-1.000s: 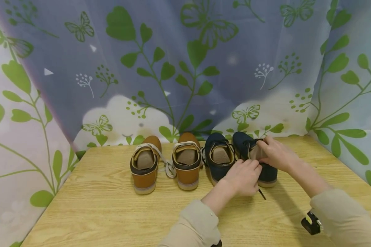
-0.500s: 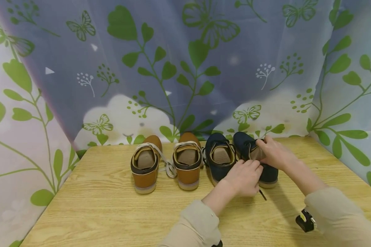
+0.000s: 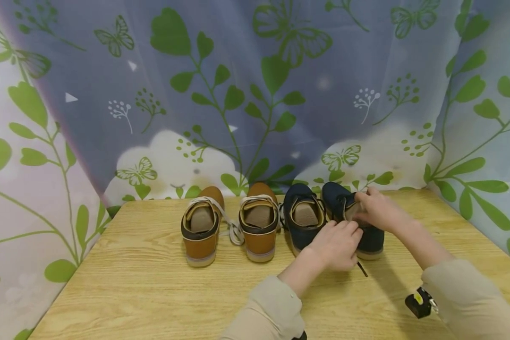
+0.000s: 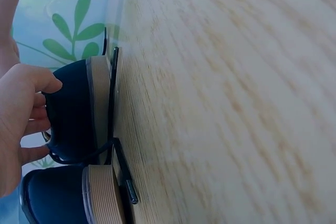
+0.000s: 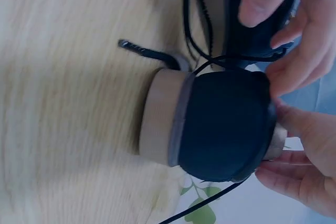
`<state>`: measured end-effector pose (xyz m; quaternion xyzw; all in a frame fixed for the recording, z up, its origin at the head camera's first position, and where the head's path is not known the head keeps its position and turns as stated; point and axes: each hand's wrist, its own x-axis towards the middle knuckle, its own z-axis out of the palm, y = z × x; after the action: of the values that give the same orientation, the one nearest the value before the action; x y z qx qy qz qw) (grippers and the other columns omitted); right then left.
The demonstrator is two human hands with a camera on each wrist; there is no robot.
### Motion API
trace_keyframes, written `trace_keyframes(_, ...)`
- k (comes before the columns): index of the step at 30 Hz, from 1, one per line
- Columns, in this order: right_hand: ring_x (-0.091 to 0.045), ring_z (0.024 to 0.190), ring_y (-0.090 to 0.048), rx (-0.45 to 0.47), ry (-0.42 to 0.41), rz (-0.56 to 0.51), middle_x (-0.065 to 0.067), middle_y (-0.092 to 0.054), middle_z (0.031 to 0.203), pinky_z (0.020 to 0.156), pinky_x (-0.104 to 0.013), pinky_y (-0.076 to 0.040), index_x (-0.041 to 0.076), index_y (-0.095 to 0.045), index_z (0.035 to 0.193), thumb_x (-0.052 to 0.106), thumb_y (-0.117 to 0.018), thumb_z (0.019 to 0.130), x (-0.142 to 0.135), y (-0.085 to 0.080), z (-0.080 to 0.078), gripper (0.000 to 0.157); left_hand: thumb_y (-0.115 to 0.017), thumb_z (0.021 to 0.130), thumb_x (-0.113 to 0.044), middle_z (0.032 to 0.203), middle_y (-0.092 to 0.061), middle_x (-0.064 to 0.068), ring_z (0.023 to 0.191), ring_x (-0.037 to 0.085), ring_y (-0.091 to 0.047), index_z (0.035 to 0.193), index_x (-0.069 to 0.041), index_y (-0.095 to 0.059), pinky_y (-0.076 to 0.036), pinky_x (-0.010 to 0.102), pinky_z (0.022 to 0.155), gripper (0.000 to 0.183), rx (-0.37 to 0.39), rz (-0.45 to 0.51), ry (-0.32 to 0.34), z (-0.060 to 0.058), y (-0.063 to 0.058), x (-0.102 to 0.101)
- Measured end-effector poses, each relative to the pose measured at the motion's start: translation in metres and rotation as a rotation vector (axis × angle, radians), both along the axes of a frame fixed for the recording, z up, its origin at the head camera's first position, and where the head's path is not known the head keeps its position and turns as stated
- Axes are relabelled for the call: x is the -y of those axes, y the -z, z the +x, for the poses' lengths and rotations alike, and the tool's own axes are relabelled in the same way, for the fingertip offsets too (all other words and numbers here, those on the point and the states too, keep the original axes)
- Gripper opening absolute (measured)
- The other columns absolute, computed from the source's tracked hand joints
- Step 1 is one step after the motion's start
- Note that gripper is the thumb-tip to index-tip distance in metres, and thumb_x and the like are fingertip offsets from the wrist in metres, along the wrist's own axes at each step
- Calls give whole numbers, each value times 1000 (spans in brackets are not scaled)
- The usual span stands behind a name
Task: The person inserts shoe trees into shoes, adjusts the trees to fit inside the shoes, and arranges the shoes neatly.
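The rightmost navy shoe [image 3: 370, 242] stands on the table with its toe facing away and both hands at its opening. My left hand [image 3: 336, 243] grips the near left side of its collar, thumb against the heel in the left wrist view. On the far right side of the opening, my right hand [image 3: 380, 211] pinches the upper edge; a pale inner part [image 5: 277, 141] shows between its fingers. Its dark lace [image 5: 142, 50] trails onto the table. Close on the left stands the other navy shoe [image 3: 298, 194]. Fingertips inside the opening are partly hidden.
Two tan shoes, the left one [image 3: 200, 246] and the right one [image 3: 259, 245], stand further left, heels toward me. Their cream laces [image 3: 235, 233] lie between them. A patterned curtain [image 3: 221, 118] hangs behind the wooden table [image 3: 153, 293].
The right hand shifts very slightly at the shoe's opening. My left hand keeps its place, and the view drifts a little. All the shoes stay where they were.
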<state>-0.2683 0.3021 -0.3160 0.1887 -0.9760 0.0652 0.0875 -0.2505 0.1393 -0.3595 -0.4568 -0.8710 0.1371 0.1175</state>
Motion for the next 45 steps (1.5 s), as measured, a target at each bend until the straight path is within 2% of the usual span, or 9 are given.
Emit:
trace_keyframes(4, -29, 68, -53, -12, 2, 8, -23, -51, 92, 57, -38, -46, -4, -58, 101, 5, -68, 82, 0, -3, 1, 23, -46, 91, -48, 130, -39, -8, 118, 9, -40, 137, -22, -41, -34, 27, 94, 53, -1, -3, -6, 0, 0, -1)
trace_keyframes(10, -26, 65, -52, -11, 13, 72, -19, -51, 88, 53, -34, -44, -4, -58, 104, 0, -64, 83, 1, -4, 2, 22, -47, 91, -47, 127, -41, -8, 115, 9, -41, 136, -22, -43, -35, 26, 93, 52, -2, 8, 0, 1, 0, -1)
trace_keyframes(26, -24, 62, -51, -22, 16, 94, -19, -49, 89, 52, -33, -44, -1, -58, 100, 2, -67, 82, 4, 1, 2, 20, -47, 90, -48, 125, -41, -7, 113, 9, -41, 135, -21, -43, -36, 26, 90, 52, -16, 3, -7, 1, 0, -1)
trace_keyframes(45, -29, 62, -53, -104, 40, 118, -22, -49, 89, 52, -37, -47, -2, -59, 96, 3, -69, 80, 7, 9, 1, 19, -47, 90, -47, 124, -42, -7, 111, 9, -43, 135, -20, -44, -37, 25, 88, 52, -27, 3, -3, 2, 0, -1)
